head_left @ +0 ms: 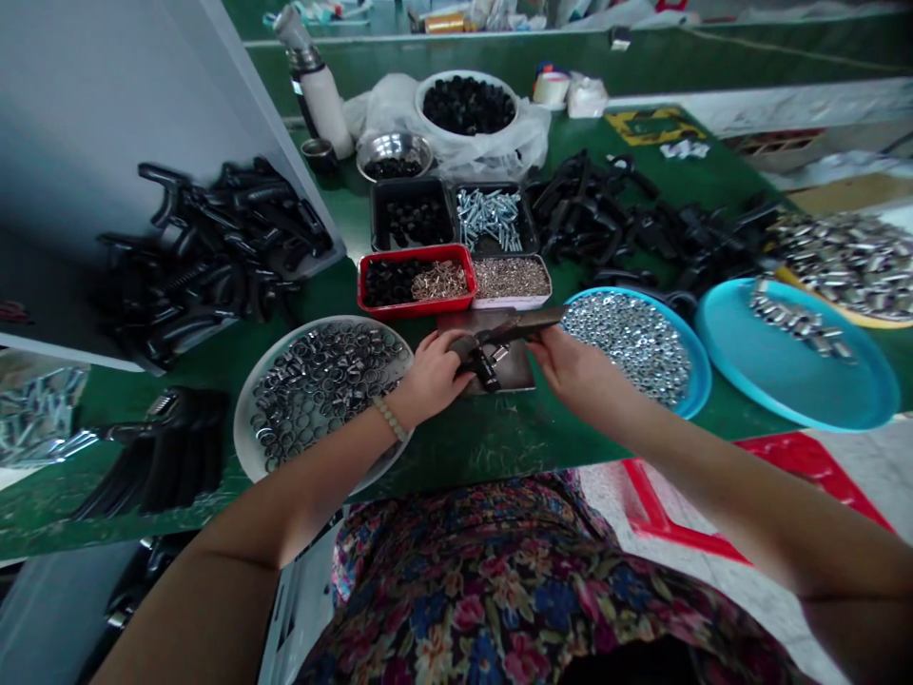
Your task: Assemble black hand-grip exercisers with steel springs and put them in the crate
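Over a small metal plate (526,375), both my hands hold one long black part (499,333) that looks like a plastic handle. My left hand (432,376) grips its thick left end, where a short black cylinder points down toward me. My right hand (567,366) has its fingers closed at the thinner right end; the fingertips are partly hidden. A small shiny metal piece (501,353) shows beneath the part. Close to my left hand is a white tray of metal rings (246,419), and by my right hand a blue tray of small metal pieces (703,381).
Behind my hands stand a red bin (363,303), a bin of tiny coppery pieces (510,276) and a black bin of screws (489,219). Black handles lie in a heap at left (221,247) and right (599,209). A second blue tray (756,371) overhangs the table edge.
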Demonstrator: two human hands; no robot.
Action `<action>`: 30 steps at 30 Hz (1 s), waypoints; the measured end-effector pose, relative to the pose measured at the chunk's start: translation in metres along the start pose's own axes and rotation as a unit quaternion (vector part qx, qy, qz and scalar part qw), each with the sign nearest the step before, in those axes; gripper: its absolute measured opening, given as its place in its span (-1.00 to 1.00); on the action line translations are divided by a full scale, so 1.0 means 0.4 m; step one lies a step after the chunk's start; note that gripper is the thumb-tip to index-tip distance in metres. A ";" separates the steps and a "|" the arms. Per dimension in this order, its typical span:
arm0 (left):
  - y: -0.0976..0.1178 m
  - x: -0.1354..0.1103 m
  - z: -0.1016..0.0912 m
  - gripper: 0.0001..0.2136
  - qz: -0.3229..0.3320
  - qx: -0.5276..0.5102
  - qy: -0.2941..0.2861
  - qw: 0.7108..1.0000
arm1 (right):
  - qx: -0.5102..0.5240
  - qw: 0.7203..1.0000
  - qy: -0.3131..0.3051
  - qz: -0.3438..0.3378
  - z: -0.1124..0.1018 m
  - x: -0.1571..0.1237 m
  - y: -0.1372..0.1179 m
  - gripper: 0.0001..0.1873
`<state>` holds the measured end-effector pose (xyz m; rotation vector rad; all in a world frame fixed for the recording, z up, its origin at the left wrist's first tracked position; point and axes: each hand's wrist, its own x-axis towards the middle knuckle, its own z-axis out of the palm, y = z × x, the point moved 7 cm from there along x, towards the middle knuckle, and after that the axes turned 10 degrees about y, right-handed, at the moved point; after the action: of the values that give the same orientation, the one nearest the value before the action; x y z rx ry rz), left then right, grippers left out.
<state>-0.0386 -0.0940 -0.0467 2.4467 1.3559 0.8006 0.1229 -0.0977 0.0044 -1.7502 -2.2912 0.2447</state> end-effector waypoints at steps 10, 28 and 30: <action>0.029 -0.022 0.011 -0.75 0.023 0.075 -0.056 0.995 | -0.115 0.987 0.082 0.082 -0.019 -0.039 0.185 -0.58; -0.009 0.245 -0.049 -0.76 -0.045 0.162 -0.010 0.986 | -0.175 0.973 0.063 -0.135 0.074 0.374 0.115 -0.75; -0.020 0.344 -0.020 -0.78 -0.036 0.178 0.005 0.983 | -0.168 0.975 0.067 -0.130 0.077 0.379 0.122 -0.75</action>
<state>0.0093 0.0249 0.0045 2.6347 1.7080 0.5979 0.1212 0.0620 -0.0244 -1.5210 -2.5359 -0.3183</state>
